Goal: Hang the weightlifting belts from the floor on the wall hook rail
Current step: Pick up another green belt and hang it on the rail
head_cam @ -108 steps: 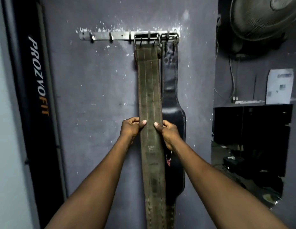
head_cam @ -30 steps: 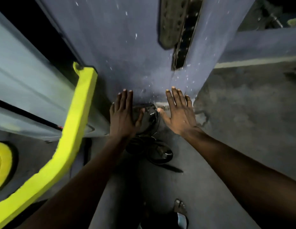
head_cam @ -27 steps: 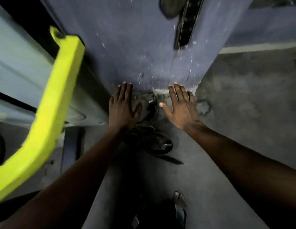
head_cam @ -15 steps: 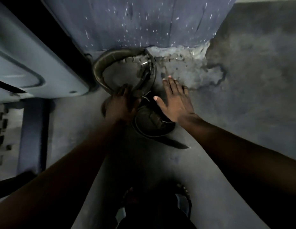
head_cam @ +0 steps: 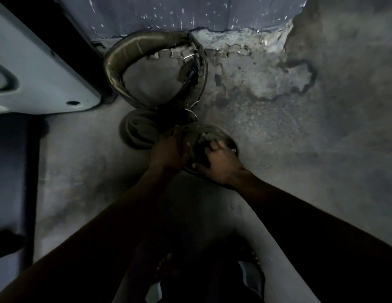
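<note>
"On the floor [head_cam: 278, 132], where does the nearest belt [head_cam: 223, 134] lie from you?"

"Directly below, coiled flat. My left hand [head_cam: 171, 149] grips its left rim, my right hand [head_cam: 219, 165] its right; both hands equally near. Middle belt [head_cam: 138, 130] and far belt [head_cam: 116, 68] lie beyond, wallward."

Large curled belt [head_cam: 113, 62]: olive-brown, with a paler sheen on its outer face; buckle [head_cam: 189, 57] silver.
Middle coiled belt [head_cam: 136, 130]: dark grey-brown.
Nearest coiled belt [head_cam: 223, 132]: dark, possibly black; the light is too dim to tell.
Wall [head_cam: 168, 12]: blue-grey, flecked with white.
Floor [head_cam: 322, 138]: mottled grey with paler chipped patches.
Panel [head_cam: 37, 79]: pale blue-grey, edged in black.
</note>
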